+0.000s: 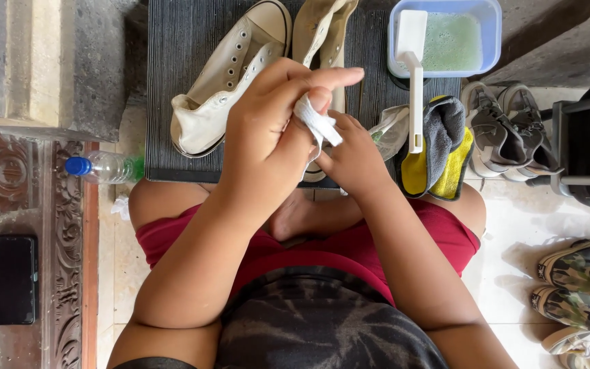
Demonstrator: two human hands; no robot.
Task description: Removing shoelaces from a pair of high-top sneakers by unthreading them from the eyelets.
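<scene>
1. Shoelace [317, 123]: white, flat, bunched into a short wad; held above the dark ribbed mat [172, 41], in front of two cream canvas shoes [230, 75].
2. Left hand [268, 130]: fingers curled, thumb pinching the lace.
3. Right hand [353, 154]: closed on the lace's lower end.
4. Nearby: blue tub [489, 27] of soapy water, white brush [414, 75], grey-and-yellow cloth [438, 147], plastic bottle [100, 166].

One head-worn camera looks steeply down, close over the person's lap; the dark mat [186, 41] fills the frame's upper middle.
</scene>
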